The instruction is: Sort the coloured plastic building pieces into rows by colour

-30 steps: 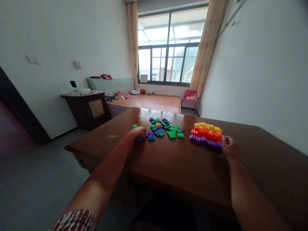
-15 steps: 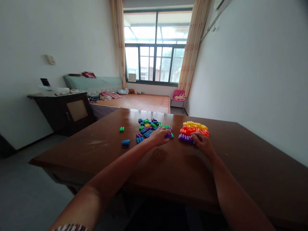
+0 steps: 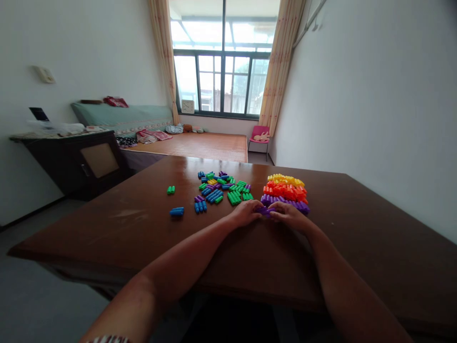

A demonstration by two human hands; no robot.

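Note:
A purple ribbed plastic piece (image 3: 265,211) lies low over the table between my hands. My left hand (image 3: 247,212) pinches its left end, and my right hand (image 3: 288,215) has its fingers closed on the right end. Just behind them runs a row of purple pieces (image 3: 278,199), with an orange row (image 3: 285,191) and a yellow row (image 3: 285,179) farther back. To the left of my hands spreads a loose pile of mixed pieces, among them green pieces (image 3: 234,197) and blue pieces (image 3: 214,196).
Apart from the pile, a green pair (image 3: 171,189) and a blue piece (image 3: 177,211) lie on the brown table (image 3: 143,233). Beyond the table are a bed (image 3: 200,144), a pink chair (image 3: 259,134) and a dark cabinet (image 3: 96,164).
My left hand has come right from the pile to meet my right hand, and both now hold a purple piece. My right hand has shifted slightly. The camera view has also moved.

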